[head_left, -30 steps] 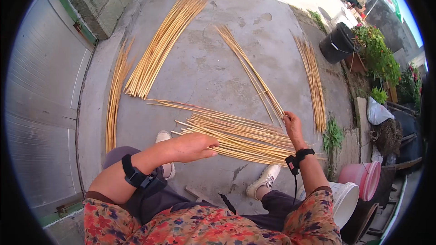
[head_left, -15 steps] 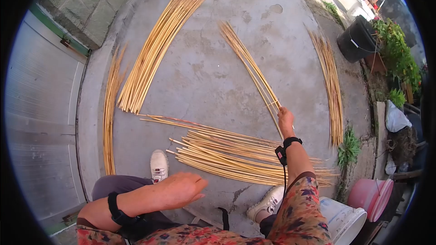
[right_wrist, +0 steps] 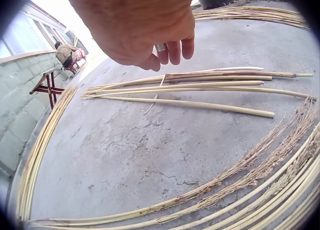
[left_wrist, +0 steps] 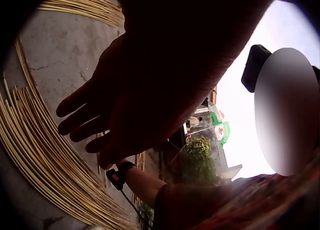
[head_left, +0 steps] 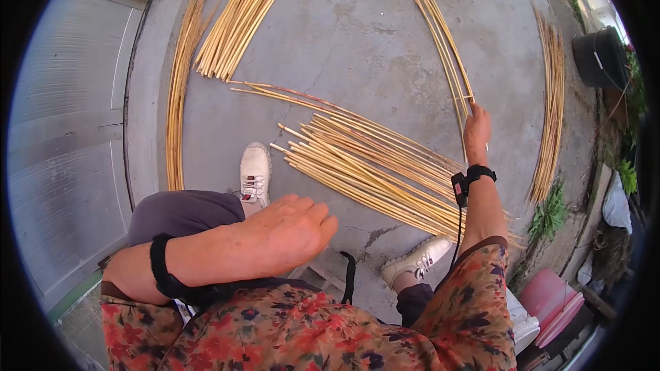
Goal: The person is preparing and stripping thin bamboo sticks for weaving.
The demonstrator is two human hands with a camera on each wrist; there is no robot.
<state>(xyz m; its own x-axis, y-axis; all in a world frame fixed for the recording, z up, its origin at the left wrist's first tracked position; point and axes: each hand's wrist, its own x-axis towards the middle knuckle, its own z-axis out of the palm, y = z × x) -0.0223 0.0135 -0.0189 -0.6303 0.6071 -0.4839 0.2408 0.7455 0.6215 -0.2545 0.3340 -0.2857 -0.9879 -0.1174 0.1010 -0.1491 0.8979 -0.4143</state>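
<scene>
Beside the lower ends of a small bunch of dry stalks (head_left: 440,34) is my right hand (head_left: 478,134). In the right wrist view its fingers hang loosely bent over these stalks (right_wrist: 215,85), which lie spread on the ground. A ring (right_wrist: 161,47) shows on one finger. My left hand (head_left: 282,233) is in front of my body, holding nothing; its fingers (left_wrist: 80,110) are spread and nearly straight in the left wrist view. A wide pile of stalks (head_left: 364,165) with feathery tips lies across the ground between my feet and the small bunch.
A thick bundle of stalks (head_left: 247,14) lies at the far left, with a thinner bundle (head_left: 180,96) along the door side. Another bundle (head_left: 550,110) runs down the right. Black (head_left: 599,58) and pink buckets (head_left: 550,306) stand at the right edge. My shoes (head_left: 256,172) flank the wide pile.
The head view has tipped down and shifted. My left hand has drawn back from the wide pile toward my body. The right hand stays by the small bunch's lower ends.
</scene>
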